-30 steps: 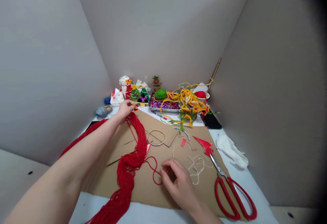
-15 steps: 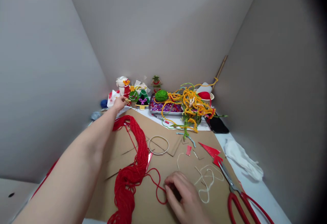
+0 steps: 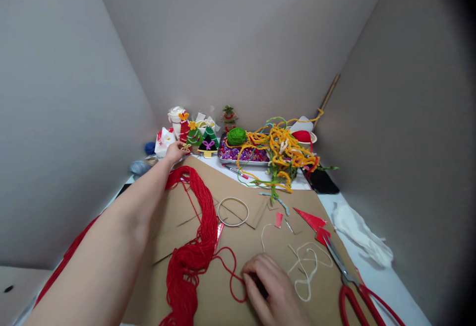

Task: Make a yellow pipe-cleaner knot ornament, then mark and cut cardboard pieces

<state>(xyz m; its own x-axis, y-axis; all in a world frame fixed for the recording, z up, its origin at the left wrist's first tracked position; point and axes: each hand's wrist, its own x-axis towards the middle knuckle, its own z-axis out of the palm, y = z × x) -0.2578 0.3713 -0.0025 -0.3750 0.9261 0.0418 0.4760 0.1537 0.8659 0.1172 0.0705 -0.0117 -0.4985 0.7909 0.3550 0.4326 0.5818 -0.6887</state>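
Observation:
My left hand (image 3: 175,151) is stretched to the far left of the table, its fingers closed on a small yellowish bow-shaped piece (image 3: 186,147) beside the standing felt trees. Close to me, my right hand (image 3: 270,286) rests on the cardboard (image 3: 219,296). Its thumb and forefinger are pinched together at a loose strand of red yarn (image 3: 233,272), which loops out from the thick red skein (image 3: 203,202). That skein lies between my two arms. Right of my right hand is a tangle of thin cream thread (image 3: 309,280).
Red-handled scissors (image 3: 347,276) lie at the right, near red scraps (image 3: 310,219) and a white cloth (image 3: 360,234). A round hoop (image 3: 233,212) is mid-table. Behind are a bead tray (image 3: 241,155), tangled orange yarn (image 3: 288,147), a black phone (image 3: 323,182) and green felt trees (image 3: 208,140).
My left hand stays at the far left with the yellowish piece, which now shows more clearly. The view has shifted slightly; my right hand keeps its pinch on the red strand.

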